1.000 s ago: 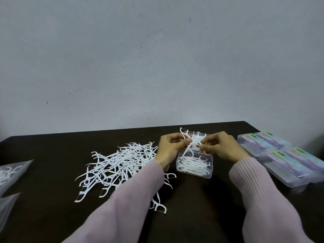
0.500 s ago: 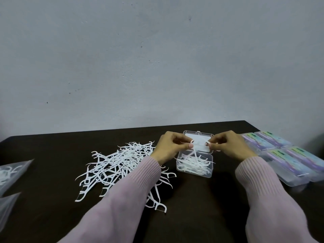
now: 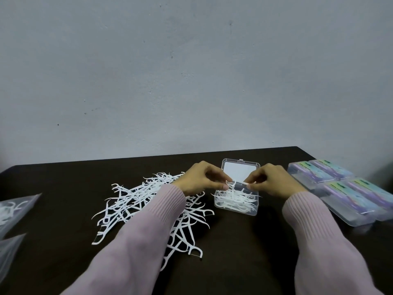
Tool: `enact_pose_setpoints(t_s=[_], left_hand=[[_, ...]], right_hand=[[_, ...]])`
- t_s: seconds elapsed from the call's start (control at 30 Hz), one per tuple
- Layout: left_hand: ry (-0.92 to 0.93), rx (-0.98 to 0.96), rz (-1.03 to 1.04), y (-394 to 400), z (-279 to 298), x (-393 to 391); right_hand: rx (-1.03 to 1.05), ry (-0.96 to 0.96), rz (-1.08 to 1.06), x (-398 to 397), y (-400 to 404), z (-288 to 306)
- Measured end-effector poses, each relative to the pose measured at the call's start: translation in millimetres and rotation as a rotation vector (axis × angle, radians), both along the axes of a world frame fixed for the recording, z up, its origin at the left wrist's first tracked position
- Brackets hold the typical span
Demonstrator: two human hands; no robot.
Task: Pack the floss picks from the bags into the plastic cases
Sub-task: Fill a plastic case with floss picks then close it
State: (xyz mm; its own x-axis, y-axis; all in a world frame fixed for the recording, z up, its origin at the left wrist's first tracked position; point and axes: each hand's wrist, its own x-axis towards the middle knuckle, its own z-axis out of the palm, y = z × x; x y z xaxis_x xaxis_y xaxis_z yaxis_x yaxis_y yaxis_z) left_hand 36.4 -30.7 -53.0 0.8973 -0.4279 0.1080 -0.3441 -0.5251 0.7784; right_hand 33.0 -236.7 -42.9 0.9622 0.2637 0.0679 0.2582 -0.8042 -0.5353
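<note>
A clear plastic case [image 3: 253, 209] stands open on the dark table, its lid [image 3: 241, 170] tipped back, with several white floss picks lying inside. My left hand [image 3: 202, 179] and my right hand [image 3: 271, 182] meet just above the case. Together they pinch a small bunch of floss picks [image 3: 232, 185] by its two ends, low over the case's back edge. A loose pile of white floss picks [image 3: 136, 199] spreads over the table to the left, partly under my left sleeve.
Several closed plastic cases with purple and green labels [image 3: 348, 188] lie at the right edge of the table. Two clear bags [image 3: 12, 209] holding floss picks sit at the left edge. A grey wall rises behind the dark table [image 3: 244, 252].
Both hands have come down from above the case, bringing the bunch of floss picks to the case's opening. The lid now shows uncovered behind the hands.
</note>
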Motion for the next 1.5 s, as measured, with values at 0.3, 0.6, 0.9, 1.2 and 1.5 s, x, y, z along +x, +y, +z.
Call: enact_pose_setpoints(t_s=[0.3, 0.6, 0.9, 1.2, 1.5], left_hand=[[0.053, 0.079, -0.068, 3, 2, -1], [0.073, 0.018, -0.070, 8, -1, 3], [0.002, -0.050, 0.011, 5, 1, 4], [-0.004, -0.032, -0.012, 3, 0, 2], [0.042, -0.030, -0.041, 8, 1, 1]], right_hand=[[-0.035, 0.087, 0.106, -3, 5, 2], [-0.049, 0.014, 0.155, -6, 9, 4], [0.113, -0.099, 0.021, 0, 4, 1], [0.034, -0.133, 0.006, 2, 12, -6], [-0.134, -0.164, -0.092, 1, 29, -16]])
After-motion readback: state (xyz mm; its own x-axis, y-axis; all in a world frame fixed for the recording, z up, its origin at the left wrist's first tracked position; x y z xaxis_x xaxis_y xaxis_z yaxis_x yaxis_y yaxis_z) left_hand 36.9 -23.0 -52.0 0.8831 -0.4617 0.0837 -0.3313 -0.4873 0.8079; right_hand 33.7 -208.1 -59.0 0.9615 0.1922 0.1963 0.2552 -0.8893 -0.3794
